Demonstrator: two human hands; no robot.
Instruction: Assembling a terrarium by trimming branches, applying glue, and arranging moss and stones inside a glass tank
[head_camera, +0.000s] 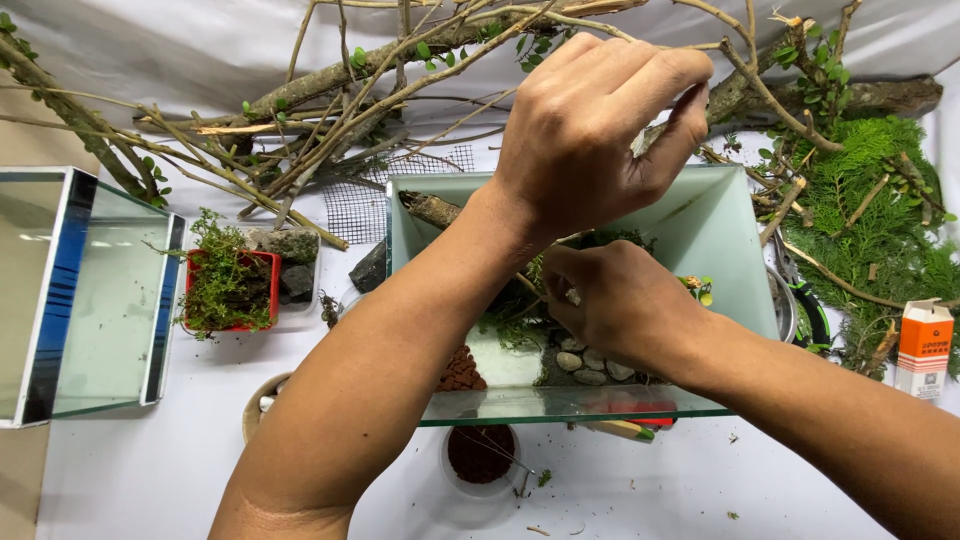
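— Hands first: where are they, and what have they got?

— My left hand (590, 130) is raised above the back of the glass tank (720, 235), fingers curled and thumb pressed toward the fingertips at a thin bare twig (745, 60). It looks like a pinch on that twig, though the contact point is hidden behind the thumb. My right hand (625, 305) is down inside the tank, fingers bunched around something small and pale. I cannot tell what it is.

— And inside the tank?

— I see a row of pale pebbles (590, 365) just below my right hand, a patch of reddish-brown granules (460, 372) at the front left, dark moss and a piece of wood (430, 208) leaning in the back left corner.

— Describe the surface.

— I'm working on a white tabletop (130, 470), scattered with soil crumbs. A white sheet (200, 45) covers the backdrop. To the left stands a second glass tank (90, 290), and just beside it a red pot of small green plants (228, 290) with dark stones (295, 265) next to it. A piece of black mesh (360, 210) lies behind. At the front edge sits a clear cup of dark soil (480, 455).

— Anything else?

— Long branches (300, 100) sprawl across the back, green fern-like foliage (880, 220) is heaped at the right, and an orange-and-white box (925, 345) stands near it.
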